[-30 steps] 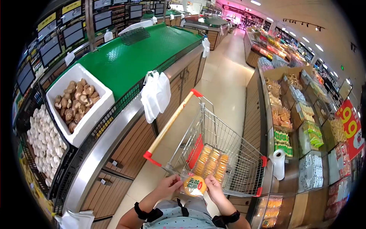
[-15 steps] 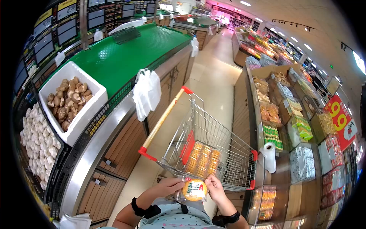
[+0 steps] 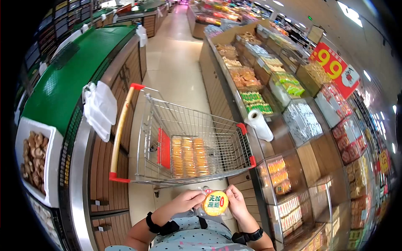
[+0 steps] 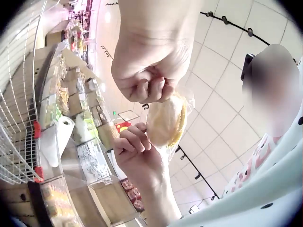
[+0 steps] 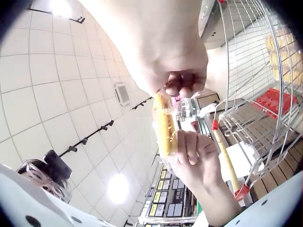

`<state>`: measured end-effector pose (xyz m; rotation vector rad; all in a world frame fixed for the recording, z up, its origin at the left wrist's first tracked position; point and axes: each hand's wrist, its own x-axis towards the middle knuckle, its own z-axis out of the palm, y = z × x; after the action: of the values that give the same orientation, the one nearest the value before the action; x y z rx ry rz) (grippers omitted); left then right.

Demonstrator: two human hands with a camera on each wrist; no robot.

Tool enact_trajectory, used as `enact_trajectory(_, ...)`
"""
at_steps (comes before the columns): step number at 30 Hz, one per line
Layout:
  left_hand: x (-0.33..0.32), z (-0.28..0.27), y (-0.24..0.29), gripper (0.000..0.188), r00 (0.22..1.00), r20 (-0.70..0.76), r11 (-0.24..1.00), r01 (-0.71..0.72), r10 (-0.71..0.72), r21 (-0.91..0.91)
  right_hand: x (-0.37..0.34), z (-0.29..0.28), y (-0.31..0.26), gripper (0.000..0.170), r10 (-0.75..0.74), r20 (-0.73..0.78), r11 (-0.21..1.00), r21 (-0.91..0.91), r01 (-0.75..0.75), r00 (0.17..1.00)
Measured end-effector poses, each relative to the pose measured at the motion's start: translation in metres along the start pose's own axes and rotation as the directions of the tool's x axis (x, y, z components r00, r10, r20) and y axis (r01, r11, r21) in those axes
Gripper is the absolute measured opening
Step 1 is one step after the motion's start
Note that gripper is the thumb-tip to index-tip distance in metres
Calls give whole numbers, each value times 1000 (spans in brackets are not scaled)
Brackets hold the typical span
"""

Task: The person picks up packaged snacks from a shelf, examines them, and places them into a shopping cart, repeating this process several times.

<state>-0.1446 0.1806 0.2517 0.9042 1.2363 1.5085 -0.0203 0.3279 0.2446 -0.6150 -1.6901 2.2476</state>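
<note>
In front of the body, a round golden biscuit in clear wrap [image 3: 215, 203], with a white label and green characters, faces up toward the head camera. My left hand [image 3: 188, 200] pinches one side of its wrapper, while my right hand [image 3: 236, 200] grips the opposite edge between thumb and fingers. The left wrist view shows the packet edge-on between both hands, left hand [image 4: 149, 66] above. Just beyond the hands stands a metal shopping cart [image 3: 127, 180] with a yellow handle and red corners. Inside it lies a clear pack of similar biscuits in three rows [image 3: 189, 157].
Snack bins [image 3: 251, 79] line the right side, with a white plastic bag roll [image 3: 259, 125] at their near edge. On the left, a green produce counter [image 3: 79, 62] bears a foam box of mushrooms [image 3: 54, 167]; white bags [image 3: 100, 108] hang from its side.
The head view has swung right, so the cart and counter sit further left in it. Both hands keep their hold on the wrapped biscuit, its label now more squarely facing the camera.
</note>
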Motion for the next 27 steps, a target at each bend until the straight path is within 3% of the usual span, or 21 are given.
enact_trajectory(8,43,15,-3,26,990,103,994,94,-100,60,-2,-35,-8,21,-54,-104,997,52,60,993)
enact_trajectory(11,64,25,6,25,987,75,971,121,-139,206,0,-56,-14,21,-49,-129,996,65,58,990)
enact_trajectory(14,88,34,-2,24,992,49,907,88,-119,411,1,-75,-31,19,-63,-163,996,-66,53,985)
enact_trajectory(17,115,48,-14,25,998,-9,865,52,-55,500,6,-112,-26,17,-64,-140,984,-175,39,988)
enact_trajectory(21,148,69,-29,23,994,-74,882,105,-80,459,15,-160,-26,19,-19,-56,974,-225,6,998)
enact_trajectory(22,156,73,-33,22,994,-57,853,107,-90,511,16,-172,-32,18,-98,-43,910,-407,72,994)
enact_trajectory(25,186,90,-45,19,996,-9,763,73,-88,642,20,-209,-43,19,-236,155,741,-610,280,959)
enact_trajectory(27,207,109,-51,18,998,33,688,16,-58,726,22,-233,-51,19,-202,199,668,-688,284,959)
